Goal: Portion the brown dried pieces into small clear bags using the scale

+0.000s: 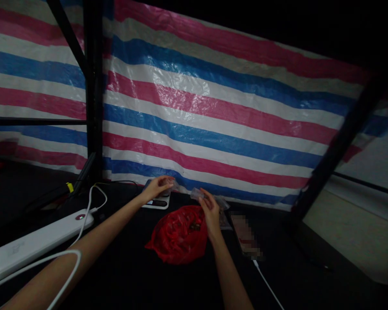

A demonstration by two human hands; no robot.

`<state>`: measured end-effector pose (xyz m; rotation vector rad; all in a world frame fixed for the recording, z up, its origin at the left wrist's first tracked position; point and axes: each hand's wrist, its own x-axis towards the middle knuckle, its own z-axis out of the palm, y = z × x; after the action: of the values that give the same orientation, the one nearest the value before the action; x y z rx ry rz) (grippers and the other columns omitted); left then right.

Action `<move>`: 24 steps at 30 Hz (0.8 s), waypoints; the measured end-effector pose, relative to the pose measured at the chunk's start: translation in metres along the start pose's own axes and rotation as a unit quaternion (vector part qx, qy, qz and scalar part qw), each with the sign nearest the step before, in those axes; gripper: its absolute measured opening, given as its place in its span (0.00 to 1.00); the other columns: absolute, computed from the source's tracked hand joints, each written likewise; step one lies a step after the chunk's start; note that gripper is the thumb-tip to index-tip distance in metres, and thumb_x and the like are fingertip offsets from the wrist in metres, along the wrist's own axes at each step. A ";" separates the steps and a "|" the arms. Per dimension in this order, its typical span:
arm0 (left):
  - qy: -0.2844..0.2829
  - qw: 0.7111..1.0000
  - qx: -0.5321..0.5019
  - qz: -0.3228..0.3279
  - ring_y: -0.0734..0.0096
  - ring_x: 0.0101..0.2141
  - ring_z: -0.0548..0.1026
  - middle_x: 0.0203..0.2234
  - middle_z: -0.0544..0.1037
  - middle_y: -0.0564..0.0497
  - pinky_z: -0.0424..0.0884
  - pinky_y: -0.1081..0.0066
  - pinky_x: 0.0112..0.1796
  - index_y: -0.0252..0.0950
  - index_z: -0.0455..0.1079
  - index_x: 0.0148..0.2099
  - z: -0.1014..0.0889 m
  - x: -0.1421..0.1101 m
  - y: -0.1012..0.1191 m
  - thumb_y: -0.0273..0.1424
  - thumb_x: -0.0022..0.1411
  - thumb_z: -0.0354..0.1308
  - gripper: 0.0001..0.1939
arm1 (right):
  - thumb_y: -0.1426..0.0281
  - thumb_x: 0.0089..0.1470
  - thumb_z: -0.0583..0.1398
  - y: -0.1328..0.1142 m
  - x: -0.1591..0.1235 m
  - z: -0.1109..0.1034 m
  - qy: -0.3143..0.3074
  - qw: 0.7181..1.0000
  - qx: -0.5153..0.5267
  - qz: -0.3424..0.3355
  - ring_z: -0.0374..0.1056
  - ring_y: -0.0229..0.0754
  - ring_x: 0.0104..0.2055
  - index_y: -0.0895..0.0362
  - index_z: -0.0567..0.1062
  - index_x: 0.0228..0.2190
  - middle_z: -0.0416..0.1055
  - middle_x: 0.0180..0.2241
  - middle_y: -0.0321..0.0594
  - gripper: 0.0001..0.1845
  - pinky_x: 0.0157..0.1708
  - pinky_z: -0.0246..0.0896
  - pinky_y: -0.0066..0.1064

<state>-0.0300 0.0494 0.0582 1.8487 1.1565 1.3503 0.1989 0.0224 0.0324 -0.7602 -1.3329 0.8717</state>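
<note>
My left hand [157, 187] reaches forward over a small white scale [158, 203], its fingers closed on a small clear plastic piece [172, 185]. Thumb and fingers of my right hand [211, 209] pinch another clear plastic piece [196, 193], which looks tube-like or like a small cup. Both pieces are too dim and small to name exactly. Below and between my hands lies an opened, crumpled red plastic bag [177, 239] with small brownish bits [195, 226] in it. A clear plastic bag [225, 220] with brownish contents lies just right of my right hand.
A phone [245, 237] with a white cable [268, 282] lies at right. A long white device [40, 245] with a looping white cable [79, 260] is at left. Striped sheeting [207, 112] hangs behind, between dark posts [93, 94].
</note>
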 end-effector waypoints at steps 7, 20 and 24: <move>-0.004 0.953 0.302 -0.029 0.54 0.43 0.68 0.41 0.72 0.40 0.62 0.62 0.45 0.29 0.67 0.44 -0.040 0.032 -0.055 0.43 0.46 0.58 0.27 | 0.62 0.40 0.62 0.017 0.007 -0.008 0.042 0.996 0.062 0.043 0.68 0.45 0.40 0.58 0.71 0.38 0.71 0.41 0.44 0.21 0.41 0.61 0.38; -0.305 0.922 0.171 0.168 0.60 0.49 0.64 0.47 0.68 0.44 0.57 0.68 0.49 0.35 0.67 0.45 0.087 0.010 0.016 0.41 0.49 0.58 0.22 | 0.64 0.40 0.62 0.002 0.002 -0.009 0.003 0.954 0.261 0.145 0.68 0.37 0.37 0.52 0.72 0.37 0.72 0.39 0.36 0.17 0.39 0.60 0.29; -0.333 0.921 0.135 0.150 0.60 0.43 0.68 0.41 0.73 0.47 0.62 0.69 0.45 0.35 0.70 0.38 0.113 0.014 0.011 0.36 0.38 0.65 0.22 | 0.64 0.39 0.63 -0.002 0.003 -0.009 -0.021 0.949 0.283 0.136 0.67 0.36 0.35 0.53 0.72 0.33 0.72 0.36 0.35 0.14 0.37 0.61 0.28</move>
<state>0.0819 0.0619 0.0365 2.4881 0.7347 0.6009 0.2086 0.0246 0.0346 -0.4738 -0.9455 1.4192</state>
